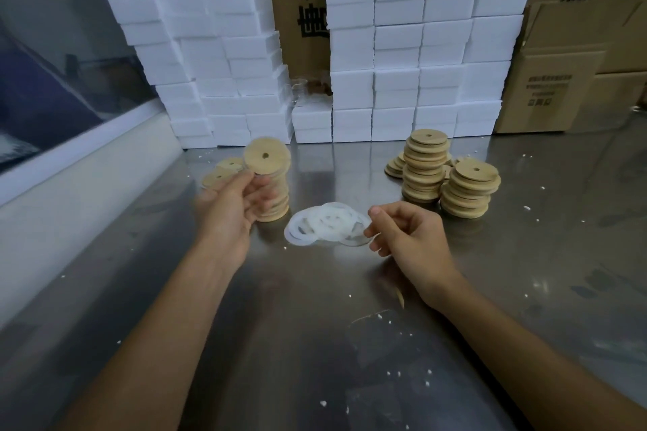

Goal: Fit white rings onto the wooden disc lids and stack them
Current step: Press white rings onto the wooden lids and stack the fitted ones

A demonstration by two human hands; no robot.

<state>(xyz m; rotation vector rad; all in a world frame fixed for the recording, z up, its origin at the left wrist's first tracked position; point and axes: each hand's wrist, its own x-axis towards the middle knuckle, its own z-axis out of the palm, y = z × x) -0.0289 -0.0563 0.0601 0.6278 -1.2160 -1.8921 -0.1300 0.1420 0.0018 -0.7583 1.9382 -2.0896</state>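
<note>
Left hand (pixel 232 201) grips holed wooden disc (pixel 266 156) — blurred, right hand (pixel 402 231) pinches white ring (pixel 355 238)

Pale tan wooden discs (pixel 469 185), each with a dark centre hole; milky white rings (pixel 327 226); grey steel tabletop (pixel 315 325) flecked white; bright white foam blocks (pixel 413 45); brown cartons (pixel 560 80) printed black.

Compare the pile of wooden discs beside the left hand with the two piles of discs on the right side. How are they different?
The left stack is a single column beside the left hand, which holds a disc at its top. The right stacks are two columns standing untouched, apart from the right hand, and look less tidy. Both are round wooden discs with a centre hole, on the metal table.
</note>
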